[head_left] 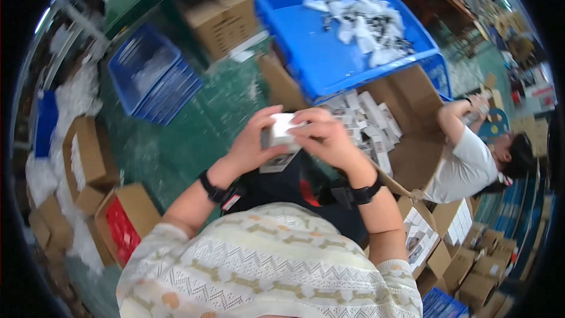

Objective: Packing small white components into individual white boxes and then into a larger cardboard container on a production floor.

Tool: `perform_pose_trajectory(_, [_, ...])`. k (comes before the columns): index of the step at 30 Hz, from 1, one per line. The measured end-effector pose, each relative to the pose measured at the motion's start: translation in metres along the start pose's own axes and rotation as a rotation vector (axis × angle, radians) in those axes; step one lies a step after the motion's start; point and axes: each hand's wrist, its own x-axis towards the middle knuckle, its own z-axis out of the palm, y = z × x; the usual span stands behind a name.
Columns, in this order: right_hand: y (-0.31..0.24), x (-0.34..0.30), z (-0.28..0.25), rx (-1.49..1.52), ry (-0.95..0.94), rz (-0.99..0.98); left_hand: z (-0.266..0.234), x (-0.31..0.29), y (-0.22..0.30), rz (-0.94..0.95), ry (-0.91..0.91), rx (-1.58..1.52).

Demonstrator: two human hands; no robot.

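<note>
Held in front of my torso is a small white box (281,125). My left hand (250,144) wraps round one side of it, thumb low and fingers at the far edge. On the other side, the bent fingers of my right hand (331,140) press on its top and edge. Part of the box is hidden by my fingers, and the picture is slightly blurred there. Just to the right stands a large open cardboard box (415,150) with many small white boxes (376,123) piled loosely inside.
Beyond the carton sits a big blue tray (288,20) with plastic-bagged pieces (368,23). Stacked blue baskets (156,79) stand on the green floor (226,91) at left. Open cartons (94,156) line the left side. A person in a white shirt (468,171) is at the right.
</note>
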Motion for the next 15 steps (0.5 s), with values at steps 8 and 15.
perform_pose_trajectory(8, [-0.007,-0.011,0.005,-0.154,0.042,-0.128,-0.002,0.004,0.008,0.11,-0.025,0.22])
perform_pose_trajectory(15, [0.0,-0.021,0.009,-0.069,0.074,-0.063,-0.004,0.006,0.009,0.073,-0.064,0.183])
